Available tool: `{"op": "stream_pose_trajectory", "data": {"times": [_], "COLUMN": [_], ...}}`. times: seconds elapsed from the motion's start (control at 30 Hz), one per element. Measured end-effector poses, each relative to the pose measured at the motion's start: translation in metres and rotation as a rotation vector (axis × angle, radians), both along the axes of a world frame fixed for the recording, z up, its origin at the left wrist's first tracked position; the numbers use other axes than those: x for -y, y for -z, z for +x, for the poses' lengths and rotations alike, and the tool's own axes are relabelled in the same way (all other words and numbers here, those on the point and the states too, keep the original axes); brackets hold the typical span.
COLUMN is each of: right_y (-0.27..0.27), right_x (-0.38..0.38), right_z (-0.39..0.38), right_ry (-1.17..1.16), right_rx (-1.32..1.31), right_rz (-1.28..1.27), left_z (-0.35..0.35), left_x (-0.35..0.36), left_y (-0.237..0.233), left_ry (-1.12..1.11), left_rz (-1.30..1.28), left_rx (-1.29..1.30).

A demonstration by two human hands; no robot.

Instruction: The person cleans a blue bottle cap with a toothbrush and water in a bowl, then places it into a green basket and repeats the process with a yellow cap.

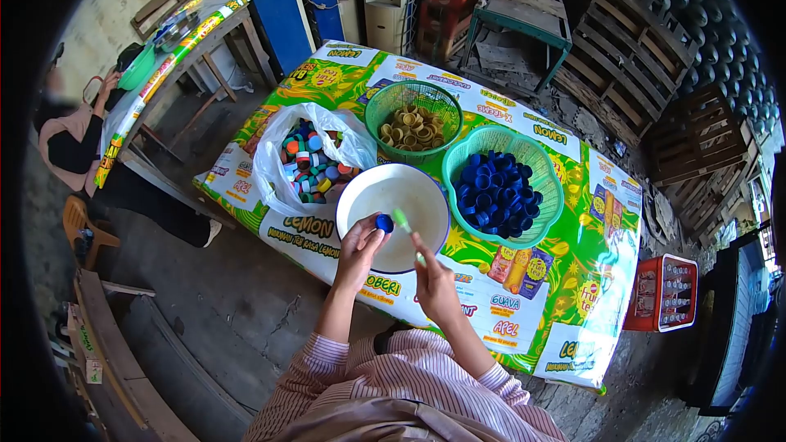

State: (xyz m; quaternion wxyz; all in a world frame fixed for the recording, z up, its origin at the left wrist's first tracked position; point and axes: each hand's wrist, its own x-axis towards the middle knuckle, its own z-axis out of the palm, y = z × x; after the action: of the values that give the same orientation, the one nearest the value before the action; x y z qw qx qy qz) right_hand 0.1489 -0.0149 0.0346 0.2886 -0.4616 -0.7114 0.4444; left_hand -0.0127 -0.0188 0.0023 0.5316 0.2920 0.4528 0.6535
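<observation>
Left hand (357,254) closed, pinching 1 blue cap (384,223) between thumb and fingers, near side of the white bowl (378,196). Right hand (435,280) closed around the handle of a small green brush-like tool (400,218); its head is over the bowl, just beside the cap. Can't tell if they touch. Bristles too small to make out.

Handling, my judgement: pinch the cap low on its wall, opening turned to the tool, fingertips off the rim. Short, light strokes, wrist loose; too much push could pop the cap out. Keep both hands above the bowl so drips or bits land inside. Can't tell if the bowl holds liquid.

Bench (565,278): glossy printed cover, green, white and yellow. Beyond the bowl: plastic bag (267,165) with mixed-colour caps (315,165); dark green basket (377,106) with tan caps (413,128); light green basket (544,157) heaped with blue caps (491,192), just beside the bowl.

Room: rough grey floor (237,336), red crate (638,295) with bottles right of the bench, wood pallets (626,49) behind. At left, 1 other person (70,143) at a 2nd bench, near a brown chair (88,233).
</observation>
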Motion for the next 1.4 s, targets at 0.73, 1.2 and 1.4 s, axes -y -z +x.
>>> {"op": "stream_pose_trajectory", "data": {"times": [0.73,1.2,1.4], "right_y": [0.01,0.004,0.005], "right_x": [0.011,0.019,0.012], "right_z": [-0.001,-0.003,-0.004], "right_ry": [-0.01,-0.002,-0.01], "right_rx": [-0.177,-0.242,-0.232], "right_rz": [0.195,-0.078,0.073], "left_z": [0.007,0.014,0.01], "left_x": [-0.002,-0.002,-0.002], "left_y": [-0.01,-0.004,-0.003], "left_ry": [-0.035,-0.129,-0.071], "left_rz": [0.122,0.312,0.135], "left_rx": [-0.157,-0.301,-0.134]}}
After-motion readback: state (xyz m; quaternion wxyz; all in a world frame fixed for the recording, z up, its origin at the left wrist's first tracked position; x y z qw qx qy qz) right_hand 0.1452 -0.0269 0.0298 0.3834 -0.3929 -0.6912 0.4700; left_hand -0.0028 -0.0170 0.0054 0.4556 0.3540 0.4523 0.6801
